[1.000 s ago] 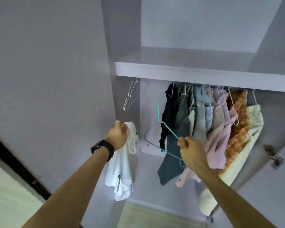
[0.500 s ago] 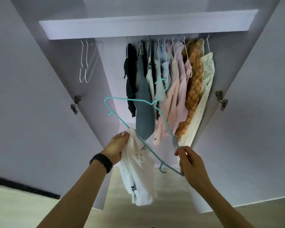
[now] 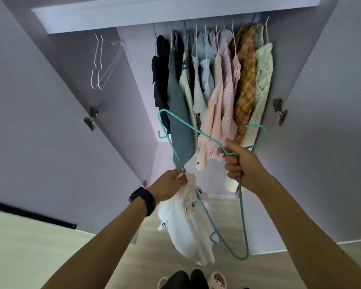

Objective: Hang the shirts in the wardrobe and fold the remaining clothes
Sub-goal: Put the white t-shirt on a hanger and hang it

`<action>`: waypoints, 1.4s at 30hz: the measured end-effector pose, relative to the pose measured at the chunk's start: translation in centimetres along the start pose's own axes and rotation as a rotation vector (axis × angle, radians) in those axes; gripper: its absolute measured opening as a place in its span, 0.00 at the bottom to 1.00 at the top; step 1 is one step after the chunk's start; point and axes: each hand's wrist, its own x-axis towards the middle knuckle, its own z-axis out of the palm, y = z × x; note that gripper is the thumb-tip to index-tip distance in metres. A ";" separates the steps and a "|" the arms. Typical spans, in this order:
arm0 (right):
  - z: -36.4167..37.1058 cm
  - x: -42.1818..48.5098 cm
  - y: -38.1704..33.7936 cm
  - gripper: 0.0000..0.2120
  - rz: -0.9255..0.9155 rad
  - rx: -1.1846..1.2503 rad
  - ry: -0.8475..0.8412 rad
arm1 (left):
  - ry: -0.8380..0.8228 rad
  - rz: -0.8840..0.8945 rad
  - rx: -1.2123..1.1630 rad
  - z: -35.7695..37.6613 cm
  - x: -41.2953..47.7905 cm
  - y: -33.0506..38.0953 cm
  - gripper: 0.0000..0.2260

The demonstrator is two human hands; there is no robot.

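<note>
Right hand point(image 3: 239, 165) slid from hanger corner up to neck; teal hanger point(image 3: 196, 129) swung round. Fingers curled on wire for control. Left hand point(image 3: 171, 184) pinches white shirt point(image 3: 188, 228) at collar, dangling before open wardrobe point(image 3: 113, 19), probably lining up hanger arm.

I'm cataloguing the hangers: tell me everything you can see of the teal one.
The teal hanger is thin, plastic-looking, triangular, with a curved hook and two small notch hooks on its lower bar. It is bare, tilted before the open wardrobe. The right hand grips its neck; its lower bar passes the left hand holding a white shirt.
</note>
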 end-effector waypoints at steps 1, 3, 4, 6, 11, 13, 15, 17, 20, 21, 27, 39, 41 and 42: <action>-0.2 0.1 0.2 0.15 -0.048 -0.086 0.055 | 0.027 0.003 0.017 0.3 0.1 -0.1 0.11; -0.4 -0.3 1.2 0.13 -0.166 -0.245 0.136 | 0.099 -0.025 -0.005 0.9 0.1 0.0 0.10; -0.2 -0.8 2.1 0.12 -0.220 -0.318 0.124 | 0.116 -0.039 -0.041 1.1 0.0 -0.2 0.10; 0.5 -1.1 4.1 0.10 -0.264 -0.489 -0.028 | 0.111 -0.024 -0.064 1.1 0.3 -0.1 0.09; 1.8 -0.8 7.7 0.19 -0.340 -0.844 -0.165 | 0.037 0.101 -0.127 -0.2 -0.3 0.1 0.06; 1.7 -0.6 7.5 0.19 -0.381 -0.767 -0.061 | 0.074 0.103 -0.165 -1.4 -1.2 0.2 0.07; 1.7 -0.5 6.9 0.15 -0.367 -0.628 -0.005 | 0.145 0.106 -0.195 -2.7 -1.6 -0.1 0.06; 2.2 -0.4 6.1 0.15 -0.383 -0.555 0.030 | 0.204 0.103 -0.222 -4.4 -1.9 -0.8 0.06; 3.5 -0.3 5.0 0.12 -0.406 -0.472 0.135 | 0.246 0.095 -0.194 -7.3 -2.5 -2.7 0.06; 3.3 -0.3 4.6 0.09 -0.407 -0.443 0.178 | 0.231 0.085 -0.176 -7.7 -2.5 -3.0 0.06; 4.2 -0.2 3.4 0.10 -0.440 -0.500 0.309 | 0.012 -0.075 -0.274 -10.9 -2.7 -5.9 0.10; 5.4 -0.9 4.7 0.17 -0.346 -0.612 0.388 | -0.084 0.030 0.086 -12.3 -2.6 -7.3 0.05; 5.0 -0.9 5.0 0.15 -0.320 -0.621 0.397 | 0.013 0.089 0.036 -13.2 -2.7 -7.9 0.04; 4.9 -0.9 5.2 0.15 -0.308 -0.627 0.398 | 0.060 0.104 0.016 -13.7 -2.7 -8.2 0.06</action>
